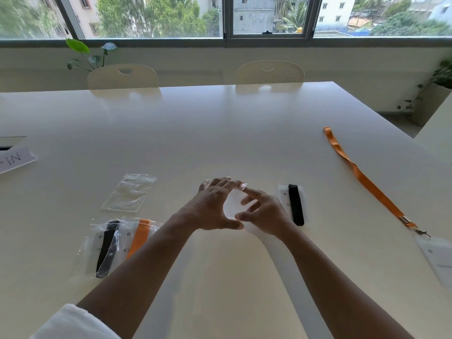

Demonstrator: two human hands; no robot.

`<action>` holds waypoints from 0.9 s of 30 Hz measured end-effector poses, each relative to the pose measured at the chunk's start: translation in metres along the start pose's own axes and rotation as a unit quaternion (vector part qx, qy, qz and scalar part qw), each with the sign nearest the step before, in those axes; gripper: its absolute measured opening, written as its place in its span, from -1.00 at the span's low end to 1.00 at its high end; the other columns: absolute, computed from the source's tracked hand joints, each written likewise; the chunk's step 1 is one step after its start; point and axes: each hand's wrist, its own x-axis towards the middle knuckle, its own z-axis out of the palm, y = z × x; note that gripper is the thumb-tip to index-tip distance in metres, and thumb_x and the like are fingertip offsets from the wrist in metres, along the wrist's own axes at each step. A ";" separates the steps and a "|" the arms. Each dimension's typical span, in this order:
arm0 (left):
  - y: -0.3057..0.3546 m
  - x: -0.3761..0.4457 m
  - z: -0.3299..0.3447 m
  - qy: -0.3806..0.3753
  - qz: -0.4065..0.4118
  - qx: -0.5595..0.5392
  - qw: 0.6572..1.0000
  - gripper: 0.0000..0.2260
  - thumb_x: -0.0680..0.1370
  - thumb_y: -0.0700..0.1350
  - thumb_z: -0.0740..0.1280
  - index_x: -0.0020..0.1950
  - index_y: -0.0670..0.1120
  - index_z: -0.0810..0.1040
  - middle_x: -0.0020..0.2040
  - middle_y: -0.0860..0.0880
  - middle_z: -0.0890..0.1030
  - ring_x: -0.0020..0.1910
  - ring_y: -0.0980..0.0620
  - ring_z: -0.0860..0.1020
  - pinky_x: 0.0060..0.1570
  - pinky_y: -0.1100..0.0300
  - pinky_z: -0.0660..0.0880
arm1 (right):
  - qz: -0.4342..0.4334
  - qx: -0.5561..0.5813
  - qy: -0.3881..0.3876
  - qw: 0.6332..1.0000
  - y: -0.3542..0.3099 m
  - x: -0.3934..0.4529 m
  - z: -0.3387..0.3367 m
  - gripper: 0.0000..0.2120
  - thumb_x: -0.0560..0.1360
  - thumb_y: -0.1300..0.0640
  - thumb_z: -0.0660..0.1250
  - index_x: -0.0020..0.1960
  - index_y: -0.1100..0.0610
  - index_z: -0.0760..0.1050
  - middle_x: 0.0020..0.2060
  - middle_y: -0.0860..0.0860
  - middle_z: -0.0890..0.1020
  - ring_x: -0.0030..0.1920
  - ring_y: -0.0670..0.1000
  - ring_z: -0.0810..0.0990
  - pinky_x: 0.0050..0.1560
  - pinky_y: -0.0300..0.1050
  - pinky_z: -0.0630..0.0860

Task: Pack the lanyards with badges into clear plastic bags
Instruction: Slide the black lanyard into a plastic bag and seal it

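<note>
Both hands hold one clear plastic bag above the middle of the white table. My left hand grips its left side and my right hand pinches its right edge and top corner. Just right of my right hand lies a white badge with a folded black lanyard. At the far right an orange lanyard lies stretched out, clipped to a white badge. An empty clear bag lies to the left. Below it lie two filled bags, one with a black lanyard, one with an orange lanyard.
A paper sign with handwriting lies at the table's left edge. Two cream chairs stand at the far side, below a window. Potted plants stand at the right and at the far left.
</note>
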 end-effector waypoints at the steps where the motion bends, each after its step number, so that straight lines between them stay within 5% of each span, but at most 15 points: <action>1: 0.001 0.000 0.000 0.003 -0.003 -0.002 1.000 -0.10 0.33 0.30 0.49 0.55 0.06 0.18 0.52 0.05 0.29 0.54 0.07 0.10 0.52 -0.09 0.04 | -0.004 -0.015 0.008 1.000 0.000 0.001 -0.004 -0.45 0.38 0.07 0.54 0.34 -0.09 0.48 0.00 -0.14 0.58 -0.09 -0.14 0.62 -0.19 -0.35 0.52; 5: 0.002 0.003 0.001 0.026 -0.011 -0.004 1.000 -0.15 0.32 0.37 0.44 0.51 0.11 0.24 0.43 0.14 0.39 0.47 0.11 0.22 0.50 -0.06 0.10 | -0.036 -0.099 0.118 0.987 0.007 0.011 -0.028 -0.76 0.48 0.10 0.42 0.14 0.02 0.61 0.06 -0.09 0.58 0.06 -0.05 0.57 0.07 -0.26 0.45; 8: 0.002 0.005 0.002 0.019 -0.019 -0.003 1.000 -0.14 0.30 0.43 0.40 0.51 0.14 0.24 0.36 0.19 0.44 0.42 0.13 0.27 0.48 -0.09 0.14 | -0.016 -0.206 0.167 0.964 0.014 0.019 -0.050 -0.70 0.52 0.17 0.28 0.24 0.07 0.55 0.23 -0.01 0.53 0.26 0.06 0.38 0.26 -0.12 0.37; 13: 0.005 0.006 0.005 0.003 -0.024 0.002 1.000 -0.11 0.29 0.48 0.36 0.52 0.19 0.16 0.31 0.19 0.47 0.40 0.12 0.30 0.45 -0.10 0.17 | 0.114 -0.322 0.041 0.939 0.020 0.024 -0.080 -0.48 0.49 0.23 0.17 0.46 0.10 0.32 0.41 0.01 0.40 0.38 0.14 0.23 0.34 0.05 0.32; 18: 0.007 0.009 0.008 -0.004 -0.024 0.008 1.000 -0.15 0.29 0.49 0.33 0.50 0.20 0.21 0.35 0.17 0.45 0.41 0.10 0.30 0.45 -0.13 0.18 | 0.145 -0.254 0.048 0.955 0.022 0.025 -0.087 -0.49 0.48 0.23 0.24 0.43 0.13 0.37 0.37 0.10 0.46 0.39 0.14 0.34 0.36 -0.02 0.37; 22: 0.006 0.010 0.010 -0.008 -0.025 0.012 1.000 -0.16 0.30 0.50 0.31 0.49 0.18 0.26 0.38 0.14 0.43 0.41 0.10 0.30 0.45 -0.11 0.19 | 0.185 -0.141 0.072 0.970 0.019 0.024 -0.085 -0.52 0.45 0.14 0.45 0.32 0.23 0.48 0.19 0.15 0.58 0.17 0.12 0.58 0.17 -0.08 0.53; 27: 0.007 0.009 0.010 -0.006 -0.035 0.011 0.999 -0.16 0.29 0.49 0.34 0.48 0.17 0.27 0.36 0.15 0.44 0.39 0.10 0.32 0.44 -0.06 0.21 | 0.222 0.016 0.066 0.973 0.020 0.024 -0.083 -0.84 0.44 0.24 0.47 -0.01 0.28 0.62 -0.12 0.14 0.64 -0.10 0.07 0.62 0.05 -0.03 0.62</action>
